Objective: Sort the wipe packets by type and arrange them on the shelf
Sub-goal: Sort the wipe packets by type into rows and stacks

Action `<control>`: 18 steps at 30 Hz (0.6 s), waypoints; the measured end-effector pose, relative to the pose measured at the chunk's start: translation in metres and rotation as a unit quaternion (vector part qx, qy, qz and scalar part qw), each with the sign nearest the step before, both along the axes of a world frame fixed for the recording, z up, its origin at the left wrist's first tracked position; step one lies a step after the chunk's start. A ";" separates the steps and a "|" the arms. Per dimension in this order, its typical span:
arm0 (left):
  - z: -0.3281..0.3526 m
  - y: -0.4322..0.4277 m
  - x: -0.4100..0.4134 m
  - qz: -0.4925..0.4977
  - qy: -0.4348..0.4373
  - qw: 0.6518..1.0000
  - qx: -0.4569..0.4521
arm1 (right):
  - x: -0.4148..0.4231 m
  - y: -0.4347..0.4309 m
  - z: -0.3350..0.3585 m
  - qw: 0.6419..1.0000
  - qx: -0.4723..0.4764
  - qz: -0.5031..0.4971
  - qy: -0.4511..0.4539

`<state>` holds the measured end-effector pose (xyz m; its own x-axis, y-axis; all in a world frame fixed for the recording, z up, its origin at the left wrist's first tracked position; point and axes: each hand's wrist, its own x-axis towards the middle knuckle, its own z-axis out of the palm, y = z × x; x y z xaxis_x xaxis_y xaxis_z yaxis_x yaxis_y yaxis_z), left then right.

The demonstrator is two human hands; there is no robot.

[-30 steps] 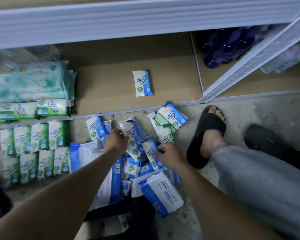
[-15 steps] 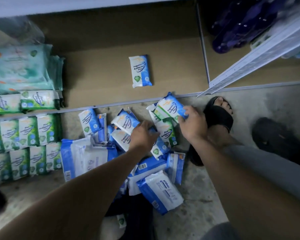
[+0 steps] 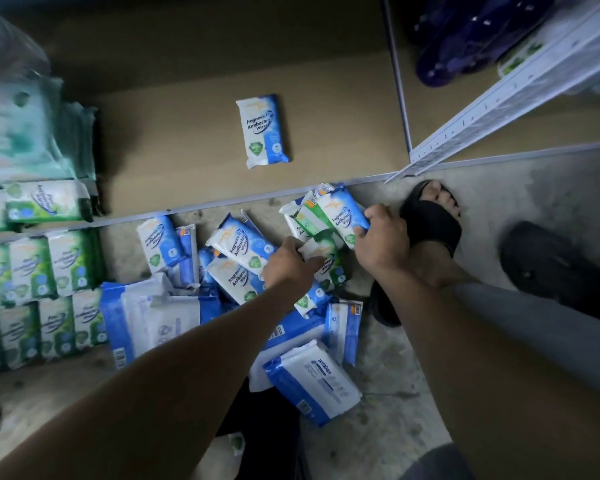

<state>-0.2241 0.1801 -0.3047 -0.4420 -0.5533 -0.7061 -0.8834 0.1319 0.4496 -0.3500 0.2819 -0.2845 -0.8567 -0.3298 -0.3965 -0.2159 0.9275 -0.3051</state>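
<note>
A heap of wipe packets lies on the concrete floor in front of the bottom shelf. My right hand grips a small blue packet at the heap's far right edge. My left hand pinches a small green packet right beside it. Other small blue packets lie to the left. Large blue and white packs rest nearer me. One small blue packet lies alone on the shelf board. Green packets are stacked at the shelf's left end.
Rows of small green packets stand on the floor at the left. My foot in a black sandal is just right of the heap, with a second sandal beyond. A white shelf upright slants at the upper right. Purple items sit behind it.
Both hands moved right and away from me across the heap. The right hand closed on the blue packet by the sandal, and the left hand reached the green packet next to it.
</note>
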 end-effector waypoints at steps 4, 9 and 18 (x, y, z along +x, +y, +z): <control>0.014 -0.013 0.008 0.064 0.064 0.996 0.002 | 0.018 0.006 0.004 0.994 0.079 -0.044 -0.063; 0.033 -0.038 0.021 0.137 0.121 0.983 -0.003 | 0.036 -0.007 0.012 0.991 0.095 -0.037 0.085; 0.044 -0.091 0.069 0.232 0.120 0.965 0.020 | 0.042 -0.063 0.001 0.982 0.079 0.167 0.037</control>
